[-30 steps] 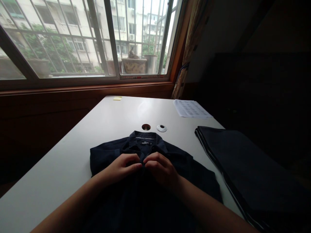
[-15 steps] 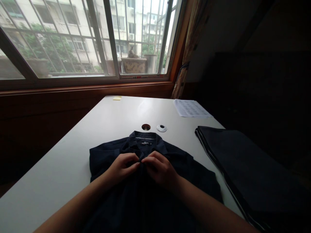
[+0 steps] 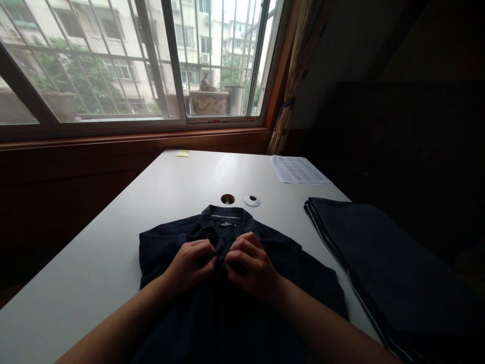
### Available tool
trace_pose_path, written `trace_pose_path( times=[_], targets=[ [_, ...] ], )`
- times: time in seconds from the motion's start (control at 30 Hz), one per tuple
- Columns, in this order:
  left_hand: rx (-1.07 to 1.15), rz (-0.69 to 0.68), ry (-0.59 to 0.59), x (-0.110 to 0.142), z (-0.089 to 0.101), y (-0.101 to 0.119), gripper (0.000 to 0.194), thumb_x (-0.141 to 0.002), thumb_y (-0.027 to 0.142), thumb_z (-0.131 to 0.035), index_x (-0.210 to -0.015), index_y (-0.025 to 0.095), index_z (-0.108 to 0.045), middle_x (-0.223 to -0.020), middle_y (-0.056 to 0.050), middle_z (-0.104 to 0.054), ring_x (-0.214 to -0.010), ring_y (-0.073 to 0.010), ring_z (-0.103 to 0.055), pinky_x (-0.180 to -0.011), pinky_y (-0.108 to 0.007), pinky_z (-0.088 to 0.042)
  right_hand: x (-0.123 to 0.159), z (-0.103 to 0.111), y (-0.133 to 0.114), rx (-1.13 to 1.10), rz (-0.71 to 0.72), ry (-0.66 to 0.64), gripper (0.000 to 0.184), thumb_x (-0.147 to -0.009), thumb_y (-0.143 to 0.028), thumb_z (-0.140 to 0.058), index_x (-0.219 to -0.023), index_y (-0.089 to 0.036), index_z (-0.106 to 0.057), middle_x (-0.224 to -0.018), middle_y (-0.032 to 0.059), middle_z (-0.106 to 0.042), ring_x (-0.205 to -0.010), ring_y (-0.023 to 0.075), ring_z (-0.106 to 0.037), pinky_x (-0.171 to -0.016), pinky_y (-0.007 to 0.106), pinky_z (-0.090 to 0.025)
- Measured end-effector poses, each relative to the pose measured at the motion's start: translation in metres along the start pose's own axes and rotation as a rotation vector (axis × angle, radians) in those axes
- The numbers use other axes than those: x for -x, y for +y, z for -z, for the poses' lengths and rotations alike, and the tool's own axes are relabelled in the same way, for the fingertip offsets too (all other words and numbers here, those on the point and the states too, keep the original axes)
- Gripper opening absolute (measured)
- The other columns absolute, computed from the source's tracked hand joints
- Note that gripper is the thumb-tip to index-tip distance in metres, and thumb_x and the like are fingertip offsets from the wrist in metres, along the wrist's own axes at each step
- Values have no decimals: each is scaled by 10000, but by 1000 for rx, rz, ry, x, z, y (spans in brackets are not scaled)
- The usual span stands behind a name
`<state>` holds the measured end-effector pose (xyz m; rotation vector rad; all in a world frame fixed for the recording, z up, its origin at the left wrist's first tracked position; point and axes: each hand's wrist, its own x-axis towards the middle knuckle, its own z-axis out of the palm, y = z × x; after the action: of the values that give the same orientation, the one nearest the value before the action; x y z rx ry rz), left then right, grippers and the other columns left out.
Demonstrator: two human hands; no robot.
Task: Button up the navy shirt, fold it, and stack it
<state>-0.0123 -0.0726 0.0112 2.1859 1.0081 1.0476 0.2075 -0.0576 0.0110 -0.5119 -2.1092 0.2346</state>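
A dark navy collared shirt (image 3: 166, 242) lies front side up on the white table, its collar (image 3: 227, 211) pointing away from me and a label showing inside the neck. My left hand (image 3: 195, 260) pinches the left edge of the front opening, just below the collar. Close beside it, my right hand (image 3: 250, 260) is closed with curled fingers on the right edge of the opening. A small gap separates the two hands. Any button between the fingers is hidden.
Folded dark cloth with white edging (image 3: 371, 253) lies on the right of the white table (image 3: 113, 237). Beyond the shirt are a cable hole (image 3: 228, 199) and its round white cover (image 3: 252, 200). Printed papers (image 3: 299, 170) and a yellow note (image 3: 182, 153) lie farther back.
My fingertips, which met at the shirt front, have moved slightly apart. The right hand's fingers are more curled. The shirt and the other things stay in place.
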Motion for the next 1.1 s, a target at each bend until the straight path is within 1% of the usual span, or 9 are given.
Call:
trace_pose_path(
  times=[0.1,0.17,0.23,0.33,0.43,0.53,0.7,0.9,1.1],
  targets=[
    [-14,-16,3,0,-1,-2,163,-886,151,-559,-725,161,-530,-678,26,-485,-612,-94,-460,-580,-215,-343,-1,3,-2,-85,-26,-44,36,-898,-178,-614,-892,-205,-637,-932,68,-652,-943,229,-599,-856,428,-517],
    [-13,-25,-7,0,-1,-3,161,-885,150,-563,-728,162,-530,-682,26,-487,-609,-92,-457,-576,-213,-341,-1,3,-1,-152,-77,-39,63,-939,-177,-580,-909,-204,-629,-935,64,-650,-882,197,-619,-812,384,-535],
    [-14,-30,-13,0,-1,-4,148,-882,141,-564,-738,162,-536,-693,23,-494,-616,-92,-461,-578,-212,-345,0,2,0,-204,-124,-13,15,-938,-198,-615,-946,-206,-624,-927,59,-642,-834,178,-626,-760,340,-553],
    [-18,-33,-11,0,-1,-5,151,-884,130,-553,-737,162,-538,-696,22,-492,-618,-92,-462,-577,-209,-346,0,0,3,-218,-118,-18,165,-892,-208,-687,-1048,-212,-635,-968,73,-645,-877,194,-637,-773,340,-570],
    [-23,-33,-16,2,-1,-5,159,-889,131,-550,-734,162,-538,-696,22,-488,-623,-94,-470,-582,-211,-351,1,-2,5,-199,-84,-46,251,-870,-157,-677,-1111,-222,-647,-998,82,-656,-910,208,-633,-807,364,-568],
    [-23,-35,-26,2,-1,-6,156,-894,140,-553,-741,164,-539,-697,19,-491,-631,-100,-476,-588,-215,-357,1,-3,5,-202,-103,-41,250,-862,-131,-663,-1096,-219,-663,-985,83,-656,-911,212,-635,-809,366,-566],
    [-16,-64,-37,1,-1,-5,140,-884,123,-554,-751,166,-542,-705,17,-497,-628,-98,-477,-585,-212,-362,1,-2,8,-283,-172,-82,180,-908,-143,-629,-1070,-207,-675,-981,79,-650,-892,187,-655,-794,315,-566],
    [-54,-99,-33,3,-3,-7,119,-854,97,-552,-759,169,-557,-699,17,-502,-596,-91,-456,-553,-212,-338,1,-2,8,-286,-150,-85,164,-874,-106,-629,-998,-202,-676,-920,55,-646,-828,165,-654,-745,277,-555],
    [-170,-201,-13,5,-5,-8,152,-839,83,-538,-723,179,-520,-659,30,-475,-561,-89,-406,-526,-229,-285,1,-4,5,-189,-114,-32,134,-841,-104,-628,-929,-197,-667,-867,46,-643,-769,159,-642,-684,269,-543]
  ],
)
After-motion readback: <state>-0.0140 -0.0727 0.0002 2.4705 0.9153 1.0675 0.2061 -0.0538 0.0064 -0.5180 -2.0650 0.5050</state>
